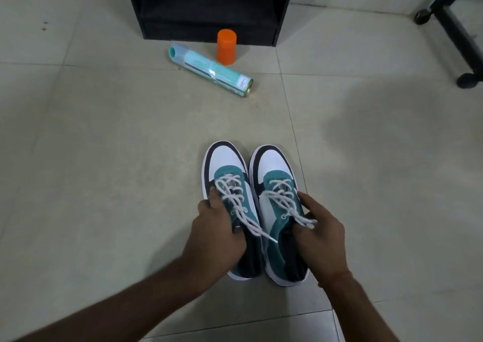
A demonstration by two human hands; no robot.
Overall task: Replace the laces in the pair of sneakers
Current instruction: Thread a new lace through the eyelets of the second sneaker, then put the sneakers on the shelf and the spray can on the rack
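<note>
Side by side on the pale tiled floor (104, 132), two teal, white and navy sneakers with white laces are gripped, left hand (217, 226) on the left sneaker (230, 174), right hand (318, 232) on the right sneaker (274, 169); untying each bow before pulling eyelets free seems wise.

single head-mounted wide-angle view, looking forward and steeply down at a tiled floor (104, 158). both forearms enter from the bottom edge; the sneakers (254, 211) lie close, just below frame centre. a black cabinet (209, 7) stands at the top edge, farther off. straight lines bow near the frame borders.
</note>
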